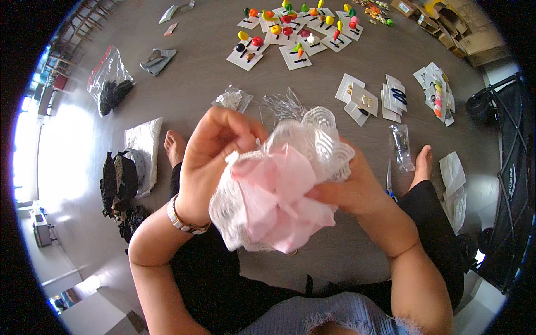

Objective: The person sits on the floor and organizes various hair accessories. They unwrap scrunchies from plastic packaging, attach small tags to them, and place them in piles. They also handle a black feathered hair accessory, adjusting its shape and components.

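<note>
A pale pink fabric flower [278, 194] with white lace trim [328, 144] is held up in front of me, above the floor between my legs. My right hand [349, 184] grips it from the right, its thumb over the petals and its fingers behind the lace. At the upper left edge of the lace, my left hand [226, 142] has its fingers curled, with a small white bit at the fingertips. What exactly the left fingers pinch is partly hidden. Beyond the hands lie a bundle of thin clear strands [287, 104] and a small bag of white pieces [233, 99].
Cards with toy fruit and vegetables [289, 35] lie at the far side. Carded hair accessories [356, 98] are at right, with scissors [390, 182] by my right foot. Dark fabric items [119, 180] and a white bag [144, 155] lie left; cardboard boxes [435, 25] stand far right.
</note>
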